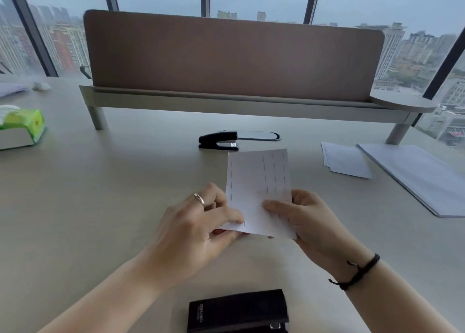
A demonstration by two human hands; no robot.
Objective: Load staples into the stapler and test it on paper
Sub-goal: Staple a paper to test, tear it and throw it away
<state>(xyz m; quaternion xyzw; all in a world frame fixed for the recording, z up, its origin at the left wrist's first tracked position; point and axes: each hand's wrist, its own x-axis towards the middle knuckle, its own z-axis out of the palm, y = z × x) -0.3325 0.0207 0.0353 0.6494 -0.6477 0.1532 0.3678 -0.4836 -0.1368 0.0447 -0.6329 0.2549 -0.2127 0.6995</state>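
Note:
A small white sheet of paper [256, 181] with several rows of staples in it is held up above the desk by both hands. My left hand [201, 227] pinches its lower left edge, with something small and red partly hidden under the fingers. My right hand [304, 219] grips the lower right corner, thumb on top. A black stapler [218, 140] lies shut on the desk beyond the paper. A second black stapler [239, 311] sits near the front edge, below my wrists.
A brown divider panel on a grey stand [231, 56] crosses the back of the desk. A green tissue pack [21, 127] is at the left. Loose white sheets [346, 161] and a larger paper stack [422, 176] lie at the right.

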